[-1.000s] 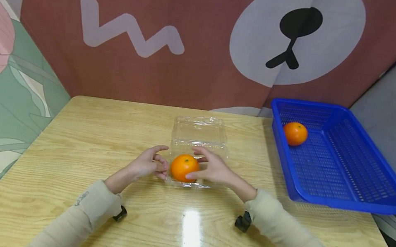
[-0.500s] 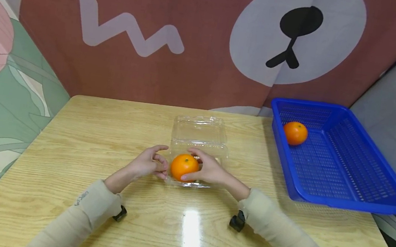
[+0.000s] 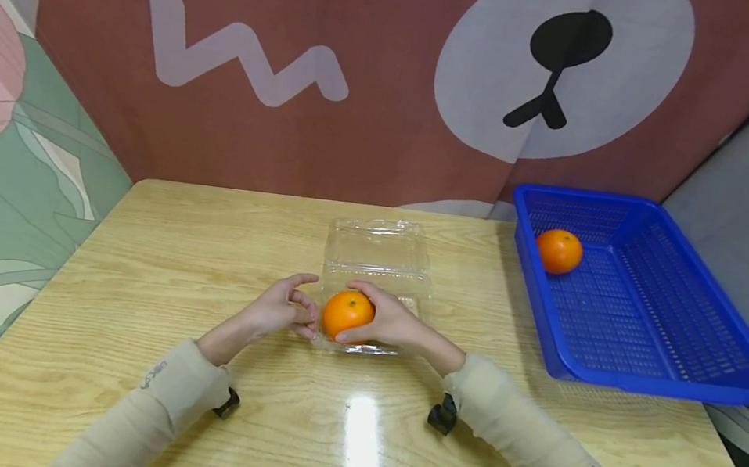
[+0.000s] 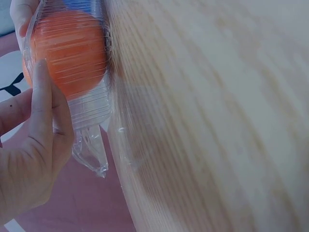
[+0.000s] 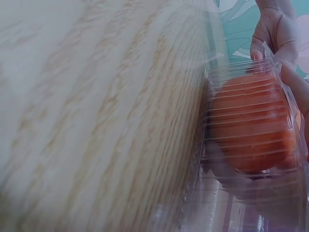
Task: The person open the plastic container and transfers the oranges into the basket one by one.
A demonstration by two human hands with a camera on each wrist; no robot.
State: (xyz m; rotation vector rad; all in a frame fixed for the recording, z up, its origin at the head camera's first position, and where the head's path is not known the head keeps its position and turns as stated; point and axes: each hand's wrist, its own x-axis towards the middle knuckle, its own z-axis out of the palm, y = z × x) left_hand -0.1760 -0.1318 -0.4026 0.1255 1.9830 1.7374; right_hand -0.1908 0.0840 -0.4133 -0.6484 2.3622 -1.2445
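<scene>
In the head view an orange [image 3: 345, 315] sits in the left part of a clear plastic clamshell box [image 3: 378, 248], whose lid lies back toward the wall. My right hand [image 3: 394, 321] grips the orange from its right side, fingers behind and thumb in front. At the box's left edge my left hand [image 3: 279, 309] pinches the rim, forefinger extended. From the left wrist, a fingertip of the left hand [image 4: 43, 130] lies against the ribbed wall with the orange [image 4: 72, 53] behind it. The right wrist view shows the orange [image 5: 251, 121] through the box wall; some right-hand fingers are hidden.
A blue plastic basket [image 3: 535, 310] stands at the table's right, with a second orange [image 3: 559, 251] near its left wall. The light wooden table [image 3: 292, 428] ends at a brown printed cloth [image 3: 386, 148] behind.
My right hand has moved slightly left and closed round the orange, its thumb sliding across the front. The orange shifts slightly left. The left hand keeps its place.
</scene>
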